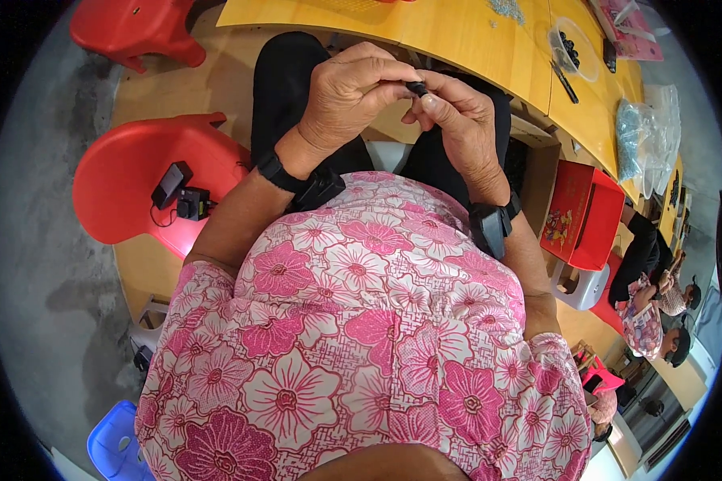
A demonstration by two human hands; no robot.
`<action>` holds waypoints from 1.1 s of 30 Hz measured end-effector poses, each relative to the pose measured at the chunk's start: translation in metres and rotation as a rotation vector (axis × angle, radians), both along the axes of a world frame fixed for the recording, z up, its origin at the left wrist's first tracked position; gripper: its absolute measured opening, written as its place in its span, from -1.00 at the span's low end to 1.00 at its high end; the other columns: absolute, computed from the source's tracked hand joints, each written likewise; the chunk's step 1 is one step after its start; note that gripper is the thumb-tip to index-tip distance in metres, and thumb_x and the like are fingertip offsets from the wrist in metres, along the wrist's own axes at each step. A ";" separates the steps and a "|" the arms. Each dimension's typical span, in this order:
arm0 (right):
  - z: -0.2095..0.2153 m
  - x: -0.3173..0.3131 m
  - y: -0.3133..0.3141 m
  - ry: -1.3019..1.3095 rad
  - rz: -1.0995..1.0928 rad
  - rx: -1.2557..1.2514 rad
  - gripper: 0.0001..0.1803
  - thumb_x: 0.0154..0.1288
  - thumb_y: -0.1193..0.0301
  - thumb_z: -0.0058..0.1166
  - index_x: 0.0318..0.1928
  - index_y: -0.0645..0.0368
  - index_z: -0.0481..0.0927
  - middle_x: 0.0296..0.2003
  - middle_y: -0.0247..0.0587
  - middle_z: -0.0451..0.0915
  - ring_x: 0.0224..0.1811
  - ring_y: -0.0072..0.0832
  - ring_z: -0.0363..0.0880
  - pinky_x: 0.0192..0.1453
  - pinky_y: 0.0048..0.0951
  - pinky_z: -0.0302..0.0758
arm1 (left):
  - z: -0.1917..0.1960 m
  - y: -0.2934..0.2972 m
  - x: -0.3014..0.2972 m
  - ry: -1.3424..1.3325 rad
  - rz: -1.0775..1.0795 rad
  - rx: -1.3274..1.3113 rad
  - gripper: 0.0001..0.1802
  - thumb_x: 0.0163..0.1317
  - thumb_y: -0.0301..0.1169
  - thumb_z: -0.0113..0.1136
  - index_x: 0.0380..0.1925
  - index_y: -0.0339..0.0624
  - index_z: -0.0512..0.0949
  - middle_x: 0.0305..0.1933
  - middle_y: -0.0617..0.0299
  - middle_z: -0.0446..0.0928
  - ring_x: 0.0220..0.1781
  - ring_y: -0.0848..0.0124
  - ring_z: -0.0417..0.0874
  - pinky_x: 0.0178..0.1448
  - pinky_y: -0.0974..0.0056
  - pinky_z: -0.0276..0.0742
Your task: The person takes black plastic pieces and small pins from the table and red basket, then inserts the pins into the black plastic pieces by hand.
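- Head view: the left hand and the right hand meet over the lap, just short of the near edge of the yellow worktop.
- Between them sits a small black part, pinched by the fingertips of both hands; each grip is clenched on it.
- The part lies at about three o'clock from the left hand's knuckles and at about eleven o'clock from the right palm. Both hands touch it, so neither is clearly nearer.
- Its long axis seems to run roughly nine to three o'clock, from one hand across to the other, though most of it is hidden by fingers.
- What shows is dark, matt and stubby; finer shape cannot be told.
- Each wrist carries a black strap with a small black box.
- At one o'clock on the worktop stands a clear tub holding more dark pieces, with a black pen just beside it.
- At nine o'clock a red stool bears a small black device.
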State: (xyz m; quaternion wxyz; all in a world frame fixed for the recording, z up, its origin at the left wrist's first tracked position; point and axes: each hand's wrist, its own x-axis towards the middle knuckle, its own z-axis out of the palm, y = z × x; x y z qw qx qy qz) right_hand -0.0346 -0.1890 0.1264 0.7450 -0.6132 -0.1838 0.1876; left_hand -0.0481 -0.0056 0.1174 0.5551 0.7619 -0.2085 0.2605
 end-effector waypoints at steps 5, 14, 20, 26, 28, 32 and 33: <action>0.000 0.001 -0.001 0.022 0.021 0.030 -0.67 0.29 0.43 0.12 0.03 0.31 0.56 -0.41 -0.33 0.56 -0.44 -0.64 0.53 -0.25 -0.57 0.56 | -0.003 0.001 0.001 0.007 -0.035 -0.023 -0.75 -0.07 -0.58 0.38 -0.30 -0.15 0.67 -0.36 0.27 0.56 -0.37 0.49 0.57 -0.32 0.46 0.49; 0.004 0.004 -0.004 0.103 0.048 -0.002 -0.65 0.28 0.41 0.13 0.05 0.29 0.55 -0.43 -0.30 0.58 -0.47 -0.62 0.54 -0.32 -0.62 0.51 | -0.002 0.004 0.003 -0.007 -0.053 0.006 -0.73 -0.08 -0.61 0.36 -0.30 -0.17 0.66 -0.38 0.25 0.56 -0.36 0.45 0.59 -0.31 0.44 0.50; 0.005 0.003 -0.003 0.168 0.060 0.049 -0.65 0.31 0.41 0.10 0.07 0.29 0.53 -0.42 -0.29 0.58 -0.47 -0.64 0.53 -0.25 -0.55 0.59 | -0.002 0.005 0.005 -0.016 -0.066 0.015 -0.72 -0.09 -0.60 0.37 -0.30 -0.17 0.65 -0.37 0.25 0.56 -0.35 0.44 0.59 -0.29 0.44 0.51; 0.007 0.000 0.005 0.258 0.046 0.137 -0.69 0.34 0.41 0.05 0.03 0.30 0.53 -0.42 -0.28 0.55 -0.47 -0.65 0.52 -0.16 -0.43 0.66 | -0.004 0.005 0.006 -0.023 -0.043 0.029 -0.75 -0.09 -0.58 0.38 -0.32 -0.16 0.66 -0.37 0.26 0.56 -0.35 0.45 0.57 -0.30 0.43 0.49; 0.008 -0.001 0.006 0.295 0.060 0.178 -0.70 0.34 0.42 0.04 0.02 0.30 0.53 -0.42 -0.29 0.55 -0.47 -0.65 0.52 -0.17 -0.43 0.66 | -0.005 0.006 0.006 -0.021 -0.046 0.027 -0.75 -0.08 -0.57 0.38 -0.32 -0.16 0.66 -0.38 0.26 0.55 -0.36 0.46 0.57 -0.31 0.43 0.49; 0.011 0.000 0.004 0.271 0.066 0.103 -0.71 0.35 0.43 0.03 0.02 0.30 0.53 -0.44 -0.32 0.54 -0.47 -0.66 0.51 -0.17 -0.43 0.65 | -0.006 0.007 0.005 0.000 -0.065 0.050 -0.77 -0.06 -0.53 0.39 -0.32 -0.15 0.66 -0.39 0.27 0.55 -0.36 0.46 0.57 -0.31 0.43 0.48; 0.012 0.001 0.002 0.211 0.078 0.028 -0.71 0.35 0.42 0.03 0.02 0.30 0.53 -0.44 -0.33 0.54 -0.47 -0.66 0.51 -0.17 -0.43 0.65 | -0.006 0.007 0.005 0.001 -0.063 0.050 -0.77 -0.06 -0.53 0.39 -0.32 -0.15 0.66 -0.39 0.27 0.55 -0.36 0.46 0.57 -0.31 0.43 0.48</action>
